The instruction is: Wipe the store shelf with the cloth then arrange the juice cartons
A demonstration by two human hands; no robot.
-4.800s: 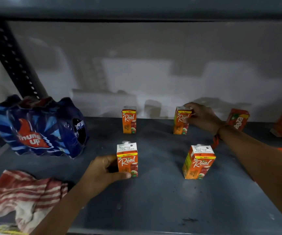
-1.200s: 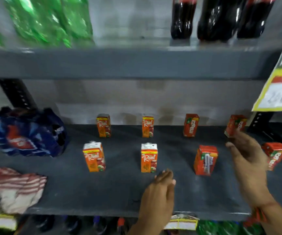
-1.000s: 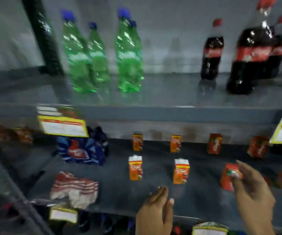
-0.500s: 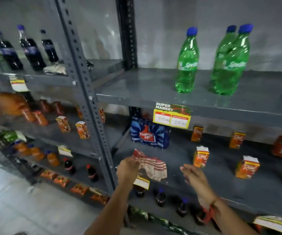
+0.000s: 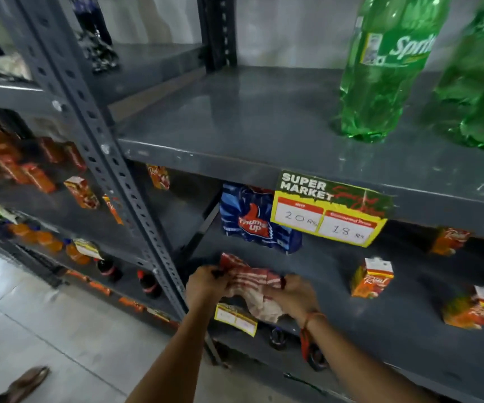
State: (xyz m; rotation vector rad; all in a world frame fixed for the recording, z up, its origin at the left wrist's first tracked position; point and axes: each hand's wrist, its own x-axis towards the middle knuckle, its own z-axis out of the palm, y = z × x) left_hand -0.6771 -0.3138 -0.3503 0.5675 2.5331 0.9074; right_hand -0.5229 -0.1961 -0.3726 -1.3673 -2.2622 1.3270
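Note:
The red and white striped cloth [image 5: 249,282] lies bunched at the left front of the grey middle shelf [image 5: 395,321]. My left hand [image 5: 206,286] grips its left end and my right hand [image 5: 293,295] grips its right end. Orange juice cartons stand apart on the same shelf: one [image 5: 371,277] to the right of my right hand, one [image 5: 479,311] blurred at the far right, and one [image 5: 450,241] further back. Other cartons are hidden behind the shelf above.
A blue Thums Up pack [image 5: 252,219] stands behind the cloth. A yellow price label [image 5: 328,210] hangs from the upper shelf's edge, which bears green Sprite bottles [image 5: 380,77]. A grey upright post [image 5: 112,175] rises to the left. A small tag [image 5: 235,318] hangs below the cloth.
The view has swung left and drawn closer to the shelf. Both hands have left the cartons and closed on the striped cloth, one at each end.

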